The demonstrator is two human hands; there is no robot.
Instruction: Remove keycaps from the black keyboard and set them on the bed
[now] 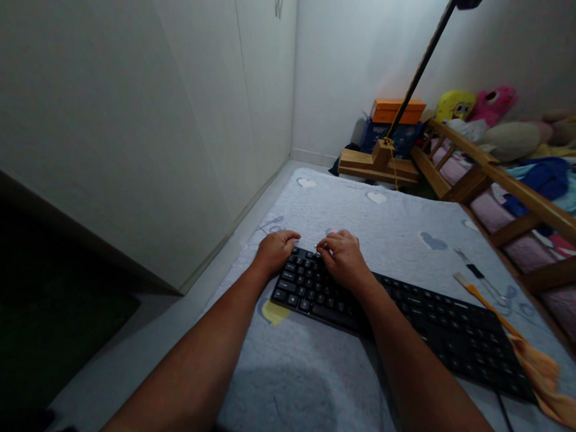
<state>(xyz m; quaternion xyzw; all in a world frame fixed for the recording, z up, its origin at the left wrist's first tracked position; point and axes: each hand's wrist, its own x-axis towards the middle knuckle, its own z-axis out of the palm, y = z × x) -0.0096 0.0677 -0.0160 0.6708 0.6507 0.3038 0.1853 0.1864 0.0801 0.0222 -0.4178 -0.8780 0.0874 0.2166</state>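
Observation:
A black keyboard (pixel 446 336) lies at a slant on the pale blue, heart-patterned cover. My left hand (pixel 275 251) is closed at its far left corner, fingers curled along the edge. Over the upper key rows, my right hand (pixel 342 258) has its fingertips pinched together near the back edge. A tiny whitish bit shows at those fingertips, too small to name. My right forearm crosses above the middle of the keyboard and hides some keys. A cable leaves the near side at the lower right.
Right of the keyboard lie a slim metal tool with a black grip (pixel 474 271), an orange-handled brush (pixel 482 300) and an orange cloth (pixel 543 377). A wooden bed rail (pixel 521 196) borders the right. White cabinet doors (pixel 207 117) stand left; a wooden-based pole (pixel 427 57) rises behind.

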